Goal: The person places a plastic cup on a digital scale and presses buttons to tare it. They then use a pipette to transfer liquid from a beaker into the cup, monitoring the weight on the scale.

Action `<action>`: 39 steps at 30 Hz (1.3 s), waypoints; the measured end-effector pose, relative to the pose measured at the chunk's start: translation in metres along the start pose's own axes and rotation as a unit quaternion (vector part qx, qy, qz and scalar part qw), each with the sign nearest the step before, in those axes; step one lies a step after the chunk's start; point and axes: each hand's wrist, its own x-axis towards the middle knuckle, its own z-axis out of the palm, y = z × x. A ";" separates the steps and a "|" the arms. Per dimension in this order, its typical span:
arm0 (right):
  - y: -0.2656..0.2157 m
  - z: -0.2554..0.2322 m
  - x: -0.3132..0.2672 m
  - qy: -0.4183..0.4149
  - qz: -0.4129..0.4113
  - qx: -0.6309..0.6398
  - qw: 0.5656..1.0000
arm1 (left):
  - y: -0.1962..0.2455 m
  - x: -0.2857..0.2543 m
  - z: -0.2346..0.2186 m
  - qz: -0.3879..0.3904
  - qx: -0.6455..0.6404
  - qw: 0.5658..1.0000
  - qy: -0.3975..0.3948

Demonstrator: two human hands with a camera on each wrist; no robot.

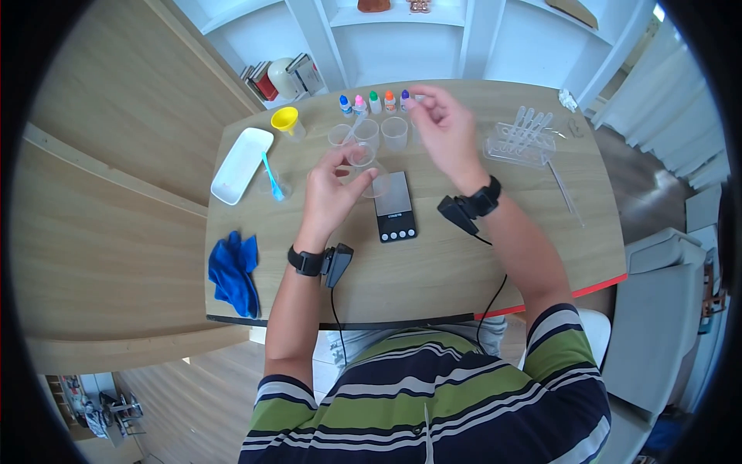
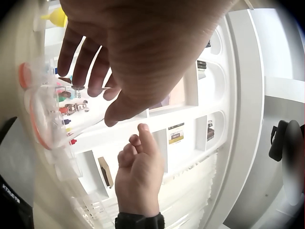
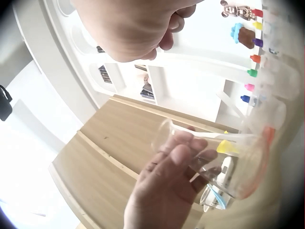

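Observation:
My left hand (image 1: 334,189) holds a clear conical flask (image 3: 248,164) near the middle of the table, its fingers curled round the narrow upper part. In the head view the flask overlaps the far-left part of a digital scale (image 1: 396,213). My right hand (image 1: 447,131) is raised beyond the scale, with loosely curled fingers and nothing visible in them. Its fingertips overlap the row of small dropper bottles (image 1: 375,102) near the purple cap. Several clear plastic cups (image 1: 394,133) stand between the bottles and the flask, and a whitish stick (image 1: 356,124) leans at the left cups.
On the left are a white tray (image 1: 241,166), a clear cup with a blue spoon (image 1: 272,179), a yellow funnel (image 1: 284,120) on a clear vessel and a blue cloth (image 1: 234,271). A clear test-tube rack (image 1: 519,151) stands right, beside a thin rod (image 1: 566,195).

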 end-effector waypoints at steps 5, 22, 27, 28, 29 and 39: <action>0.011 -0.045 -0.025 0.038 0.038 0.010 0.999 | -0.005 -0.003 0.019 -0.033 -0.005 0.999 -0.027; 0.073 -0.095 -0.101 -0.061 0.235 -0.010 0.970 | -0.008 -0.003 0.036 -0.017 0.012 0.999 -0.032; 0.076 -0.091 -0.111 -0.078 0.248 -0.014 0.966 | -0.007 -0.005 0.034 -0.019 0.025 0.999 -0.034; 0.077 -0.090 -0.113 -0.082 0.243 -0.023 0.966 | -0.006 -0.005 0.033 -0.019 0.025 0.999 -0.033; 0.077 -0.089 -0.114 -0.086 0.238 -0.032 0.967 | -0.006 -0.006 0.032 -0.027 0.032 0.998 -0.040; 0.055 -0.077 -0.124 -0.135 0.276 -0.045 0.951 | -0.028 -0.017 0.007 0.020 -0.020 1.000 0.011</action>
